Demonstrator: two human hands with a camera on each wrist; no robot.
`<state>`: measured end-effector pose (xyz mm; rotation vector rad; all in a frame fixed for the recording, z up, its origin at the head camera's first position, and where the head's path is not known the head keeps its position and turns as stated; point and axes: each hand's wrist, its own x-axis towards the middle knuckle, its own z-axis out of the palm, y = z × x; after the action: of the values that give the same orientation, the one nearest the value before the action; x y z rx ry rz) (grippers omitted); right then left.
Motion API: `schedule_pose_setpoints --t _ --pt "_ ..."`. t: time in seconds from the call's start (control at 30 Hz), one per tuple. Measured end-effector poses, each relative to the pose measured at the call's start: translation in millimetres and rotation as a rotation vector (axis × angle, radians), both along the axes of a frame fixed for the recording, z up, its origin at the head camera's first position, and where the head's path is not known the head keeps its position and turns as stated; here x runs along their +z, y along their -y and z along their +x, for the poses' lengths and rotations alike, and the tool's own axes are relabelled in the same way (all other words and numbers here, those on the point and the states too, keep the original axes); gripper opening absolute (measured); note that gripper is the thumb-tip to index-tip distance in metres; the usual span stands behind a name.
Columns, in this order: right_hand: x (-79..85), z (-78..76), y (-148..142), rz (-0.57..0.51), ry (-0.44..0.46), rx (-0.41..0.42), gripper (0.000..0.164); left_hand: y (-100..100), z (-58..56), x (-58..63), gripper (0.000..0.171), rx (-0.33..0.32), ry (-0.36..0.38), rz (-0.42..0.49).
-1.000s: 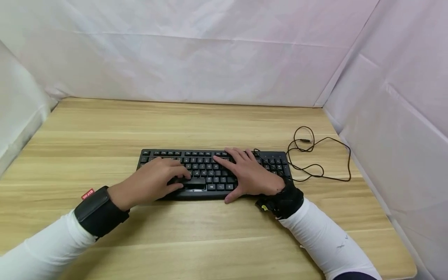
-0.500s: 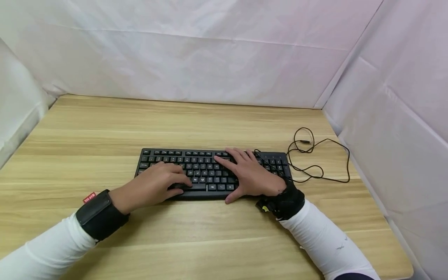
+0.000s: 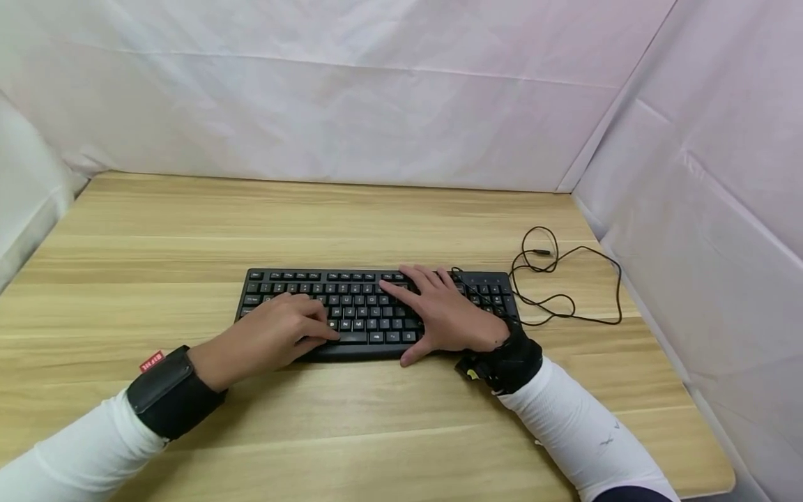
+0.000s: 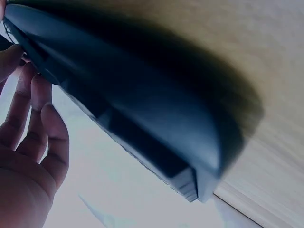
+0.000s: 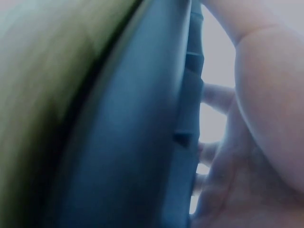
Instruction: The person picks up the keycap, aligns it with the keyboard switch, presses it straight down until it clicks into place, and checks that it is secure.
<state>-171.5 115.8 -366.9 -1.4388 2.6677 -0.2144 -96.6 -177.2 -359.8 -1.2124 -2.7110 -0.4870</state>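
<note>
A black keyboard (image 3: 366,300) lies flat on the wooden table. My left hand (image 3: 276,331) bends over its left half, a fingertip on the left end of the space bar (image 3: 356,337). In the left wrist view the other fingers (image 4: 31,118) curve loosely above the keys with nothing between them. My right hand (image 3: 448,317) rests spread across the right half, fingers reaching the back rows and thumb at the front edge. The right wrist view shows the keyboard's front edge (image 5: 137,118) close up, beneath the palm. Both hands hide part of the keys.
A thin black cable (image 3: 561,310) lies in loose loops to the right, its plug (image 3: 541,252) on the table (image 3: 351,432). White cloth walls (image 3: 326,104) stand behind and at both sides. Black bands (image 3: 177,394) sit on both wrists.
The space bar, raised and tilted a second ago, now lies level in its row. My left fingertips have shifted slightly down onto its left end. The right hand stays put.
</note>
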Motion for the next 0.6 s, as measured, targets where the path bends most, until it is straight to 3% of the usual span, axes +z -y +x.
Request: schedule_pose_setpoints --t 0.2,0.6 --pt "0.7 0.5 0.9 0.007 -0.037 0.002 0.117 -1.1 0.7 1.2 0.016 -0.001 0.003 -0.005" --pt "-1.2 1.5 2.0 0.014 -0.026 -0.015 0.118 -3.3 0.0 1.5 0.019 0.053 0.047 0.017"
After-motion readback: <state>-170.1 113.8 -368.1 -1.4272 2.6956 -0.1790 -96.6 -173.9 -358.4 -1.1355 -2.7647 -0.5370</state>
